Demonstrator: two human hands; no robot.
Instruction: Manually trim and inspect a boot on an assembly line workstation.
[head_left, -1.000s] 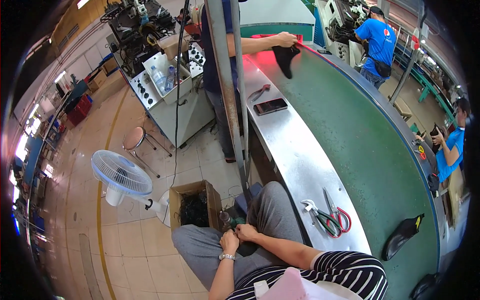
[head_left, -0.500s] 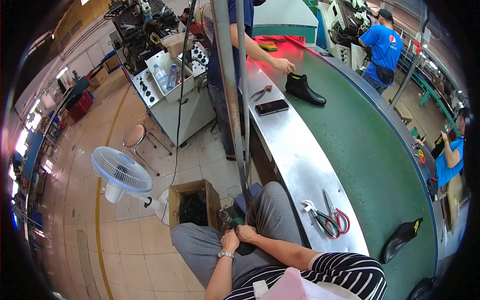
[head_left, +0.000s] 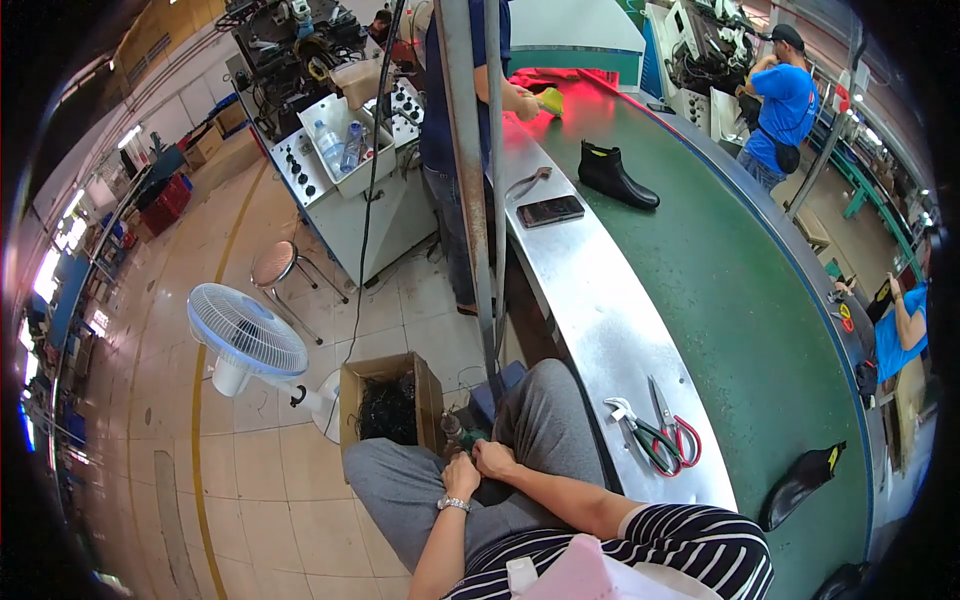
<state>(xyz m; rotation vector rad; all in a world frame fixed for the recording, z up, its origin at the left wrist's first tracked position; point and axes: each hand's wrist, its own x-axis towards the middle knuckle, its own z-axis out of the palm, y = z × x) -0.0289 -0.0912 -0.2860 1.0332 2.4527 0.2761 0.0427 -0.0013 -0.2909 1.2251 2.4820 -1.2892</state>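
My left hand (head_left: pixel 460 476) and my right hand (head_left: pixel 493 459) rest close together in my lap, between my grey-trousered knees. Both have curled fingers; whatever they may hold is hidden. Just beyond them a green tool with a grey, nozzle-like end (head_left: pixel 452 425) stands between my knees, and I cannot tell whether my fingers touch it. On the metal ledge to my right lie hammer-headed pliers (head_left: pixel 620 410) with dark green and red handles, next to scissors (head_left: pixel 660 398) with red handles. A black ankle boot (head_left: pixel 617 178) stands farther up the green conveyor belt (head_left: pixel 700 280); another black boot (head_left: pixel 800 488) lies nearer.
A cardboard box (head_left: pixel 430 400) of black scraps stands before my knees, beside a fan (head_left: pixel 250 330). A rusty post (head_left: pixel 468 180) rises ahead. A phone (head_left: pixel 551 211) lies on the ledge. Beyond the post a co-worker's hand (head_left: pixel 522 103) holds something yellow-green. Other people stand across the belt.
The co-worker's hand has left the far boot and now holds a yellow-green piece farther back. Across the belt, the person in blue has raised an arm. My hands stay in my lap.
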